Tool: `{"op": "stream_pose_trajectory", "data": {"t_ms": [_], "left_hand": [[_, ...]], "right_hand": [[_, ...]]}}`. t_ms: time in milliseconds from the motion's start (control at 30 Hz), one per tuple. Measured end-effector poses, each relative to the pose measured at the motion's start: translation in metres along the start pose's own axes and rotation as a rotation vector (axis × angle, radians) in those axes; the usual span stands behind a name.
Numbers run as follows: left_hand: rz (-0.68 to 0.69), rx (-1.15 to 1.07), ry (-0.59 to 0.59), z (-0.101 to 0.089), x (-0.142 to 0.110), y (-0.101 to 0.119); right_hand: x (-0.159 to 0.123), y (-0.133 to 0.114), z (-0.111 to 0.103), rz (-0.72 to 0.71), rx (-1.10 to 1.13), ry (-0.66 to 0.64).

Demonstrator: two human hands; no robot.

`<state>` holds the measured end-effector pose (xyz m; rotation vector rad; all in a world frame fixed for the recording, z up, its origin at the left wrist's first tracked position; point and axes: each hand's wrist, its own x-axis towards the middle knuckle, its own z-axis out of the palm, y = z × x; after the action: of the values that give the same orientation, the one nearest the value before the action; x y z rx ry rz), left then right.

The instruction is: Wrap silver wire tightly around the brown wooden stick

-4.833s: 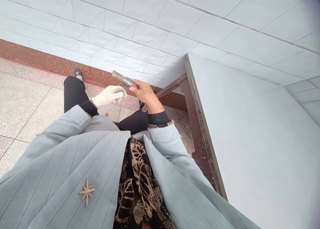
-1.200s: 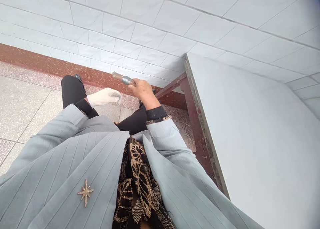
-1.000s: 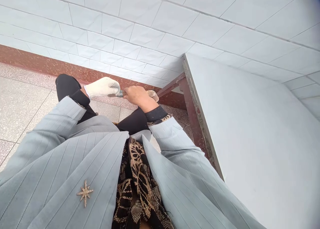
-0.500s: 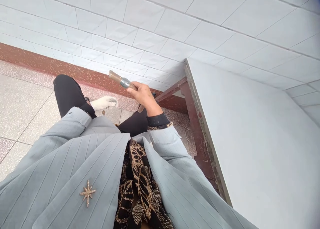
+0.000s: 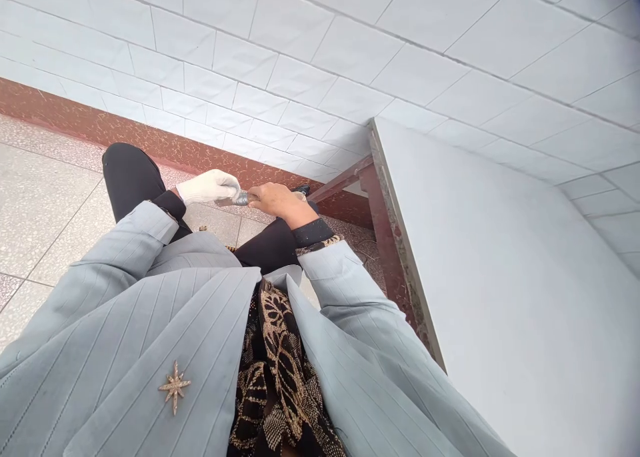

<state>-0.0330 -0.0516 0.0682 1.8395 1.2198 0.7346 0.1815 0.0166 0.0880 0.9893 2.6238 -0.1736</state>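
Both my hands meet on a wooden handle [image 5: 227, 202] that has a band of silvery wire [image 5: 242, 198] wound round it. My left hand [image 5: 207, 186], in a white knitted glove, is closed at the wire band, its fingertips against it. My bare right hand [image 5: 275, 199] grips the handle just to the right of the wire. The handle lies nearly level in front of my knees. Its far end is hidden behind my right hand, so I cannot tell what kind of tool it is.
A white-topped table [image 5: 500, 264] with a reddish-brown frame [image 5: 385, 230] stands close on my right. Ahead rises a white tiled wall [image 5: 280, 70] with a brown skirting [image 5: 75, 114]. Speckled floor tiles [image 5: 45, 184] lie to the left. A small brown bit [image 5: 203, 228] is on the floor.
My gloved left hand has risen from beside my knee to the wire-wound handle. My right hand has lowered the handle and turned it closer to level.
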Motion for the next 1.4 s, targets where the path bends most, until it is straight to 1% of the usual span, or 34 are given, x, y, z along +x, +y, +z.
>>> {"op": "stream_pose_trajectory", "data": {"t_ms": [100, 167, 233, 300, 333, 400, 467, 533, 633, 700, 733, 800, 900, 967, 1067, 1133, 1200, 1300, 1400], "left_hand": [[0.031, 0.037, 0.002, -0.015, 0.009, 0.000], [0.013, -0.021, -0.005, -0.021, 0.012, -0.008], [-0.030, -0.161, 0.006, -0.021, 0.012, -0.021], [-0.070, -0.306, 0.054, -0.014, 0.010, -0.036], [-0.088, -0.360, 0.084, -0.010, 0.008, -0.041], [-0.105, -0.463, 0.108, -0.001, 0.004, -0.048], [-0.113, -0.512, 0.086, 0.005, 0.001, -0.049], [-0.107, -0.500, 0.047, 0.007, 0.001, -0.044], [-0.065, -0.468, 0.020, 0.003, 0.003, -0.035], [-0.034, -0.457, 0.019, -0.001, 0.003, -0.028], [-0.022, -0.446, 0.010, -0.003, 0.003, -0.024], [0.002, -0.411, -0.021, -0.007, 0.003, -0.016], [0.020, -0.356, -0.058, -0.015, 0.004, -0.006], [0.012, -0.336, -0.051, -0.023, 0.005, -0.002], [-0.016, -0.326, -0.051, -0.036, 0.008, 0.000], [-0.041, -0.339, -0.067, -0.043, 0.009, -0.001], [-0.064, -0.361, -0.059, -0.049, 0.010, -0.001], [-0.097, -0.384, -0.018, -0.056, 0.012, -0.002], [-0.114, -0.388, -0.030, -0.062, 0.015, -0.004]], "right_hand": [[-0.006, 0.001, -0.007, -0.166, 0.038, -0.076], [-0.013, 0.004, -0.012, -0.266, 0.165, -0.057], [-0.019, 0.009, -0.016, -0.359, 0.355, 0.027], [-0.022, 0.012, -0.020, -0.387, 0.537, 0.178], [-0.021, 0.014, -0.021, -0.364, 0.613, 0.271], [-0.015, 0.017, -0.023, -0.261, 0.725, 0.443], [-0.002, 0.020, -0.023, -0.143, 0.795, 0.559], [0.013, 0.023, -0.024, -0.066, 0.829, 0.608], [0.031, 0.026, -0.026, 0.003, 0.839, 0.641], [0.037, 0.025, -0.030, 0.061, 0.774, 0.668], [0.038, 0.025, -0.032, 0.094, 0.706, 0.674], [0.038, 0.023, -0.036, 0.164, 0.523, 0.650], [0.034, 0.022, -0.038, 0.220, 0.273, 0.506], [0.031, 0.023, -0.038, 0.178, 0.169, 0.374], [0.027, 0.025, -0.036, -0.005, 0.097, 0.167], [0.023, 0.026, -0.037, -0.157, 0.129, 0.045], [0.019, 0.024, -0.040, -0.281, 0.225, -0.037], [0.011, 0.018, -0.050, -0.407, 0.411, -0.086], [0.003, 0.013, -0.062, -0.497, 0.528, -0.113]]}}
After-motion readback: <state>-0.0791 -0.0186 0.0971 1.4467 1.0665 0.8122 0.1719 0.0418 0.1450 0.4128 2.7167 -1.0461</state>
